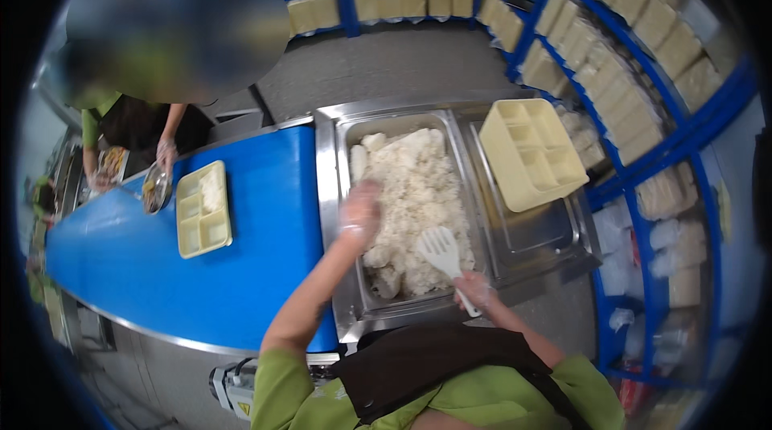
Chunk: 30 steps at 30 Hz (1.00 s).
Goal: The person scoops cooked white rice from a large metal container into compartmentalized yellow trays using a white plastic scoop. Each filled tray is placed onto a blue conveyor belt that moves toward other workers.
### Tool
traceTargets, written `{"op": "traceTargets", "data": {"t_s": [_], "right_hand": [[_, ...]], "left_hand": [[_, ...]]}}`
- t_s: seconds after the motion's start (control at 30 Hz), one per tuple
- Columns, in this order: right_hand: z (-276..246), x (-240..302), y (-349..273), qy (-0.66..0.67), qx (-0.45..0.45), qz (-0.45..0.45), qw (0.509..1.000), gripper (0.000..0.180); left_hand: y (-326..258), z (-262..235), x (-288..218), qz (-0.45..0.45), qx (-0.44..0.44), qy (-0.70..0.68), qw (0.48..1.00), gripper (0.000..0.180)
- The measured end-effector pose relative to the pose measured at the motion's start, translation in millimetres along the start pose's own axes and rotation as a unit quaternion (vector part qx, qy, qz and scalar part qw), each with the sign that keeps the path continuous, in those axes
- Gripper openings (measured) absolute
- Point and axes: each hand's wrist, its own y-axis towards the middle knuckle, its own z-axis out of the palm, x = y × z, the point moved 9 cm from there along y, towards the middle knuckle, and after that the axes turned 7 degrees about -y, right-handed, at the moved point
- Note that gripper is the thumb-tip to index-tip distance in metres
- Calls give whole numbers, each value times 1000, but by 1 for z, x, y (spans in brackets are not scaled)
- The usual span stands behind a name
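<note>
Cooked white rice [422, 177] heaps in a deep steel pan [343, 181] in front of me. A white slotted spatula [441, 249] lies against the near right part of the rice. My right hand [476, 291], in a clear glove, is closed around its handle. Over the left side of the pan is my left hand [362, 211], also gloved; motion smears its fingers, so their grip cannot be told. Left of the pan, on a blue conveyor belt [265, 269], sits a cream compartment tray [203, 209] with rice in one compartment.
A stack of cream compartment trays [533, 153] stands on the steel counter [531, 241] right of the rice. Across the belt at far left, a co-worker's gloved hand [166, 155] holds a metal bowl [156, 189] of food. Blue shelves [635, 165] with packed trays line the right.
</note>
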Motion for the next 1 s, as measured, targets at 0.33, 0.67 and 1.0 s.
{"op": "traceTargets", "data": {"t_s": [0.33,0.67,1.0], "right_hand": [[4,-21,-15,-8,49,-40,998,33],[-46,-39,-42,9,74,33,997,30],[-23,-37,3,6,136,61,989,17]], "left_hand": [[79,194,-257,208,301,23,930,29],[80,159,-282,171,300,-41,938,17],[118,-4,-165,-240,112,-744,614,53]]}}
